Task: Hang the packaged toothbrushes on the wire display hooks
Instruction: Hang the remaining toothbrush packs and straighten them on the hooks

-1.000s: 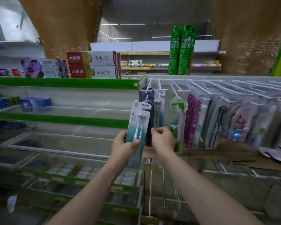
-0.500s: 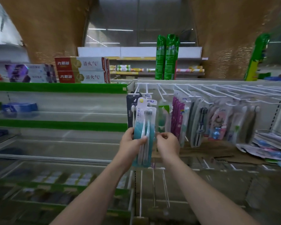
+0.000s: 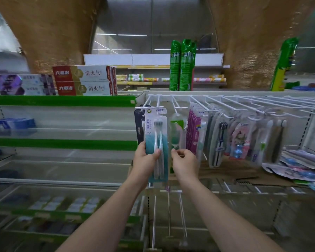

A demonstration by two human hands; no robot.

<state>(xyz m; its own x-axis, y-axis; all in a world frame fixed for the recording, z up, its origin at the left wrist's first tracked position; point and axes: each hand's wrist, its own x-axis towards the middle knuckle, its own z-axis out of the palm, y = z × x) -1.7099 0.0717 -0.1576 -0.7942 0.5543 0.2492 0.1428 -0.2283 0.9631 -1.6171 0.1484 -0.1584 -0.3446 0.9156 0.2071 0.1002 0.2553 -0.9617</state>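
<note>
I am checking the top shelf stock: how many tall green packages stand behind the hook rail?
3: two tall green packages side by side at centre, one far right. Others may be hidden.

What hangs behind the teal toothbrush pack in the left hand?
A dark pack lettered AUSO shows at the left edge of the teal toothbrush pack, held by the left hand. The rest of it is covered.

Two stacked red-and-white toothpaste boxes (image 3: 84, 80) at ten o'clock each read "六必治" and "清火气". The dark package (image 3: 139, 127) hanging behind the teal toothbrush pack (image 3: 155, 142) read "AUSO" sideways. Other print was too blurred to read.
</note>
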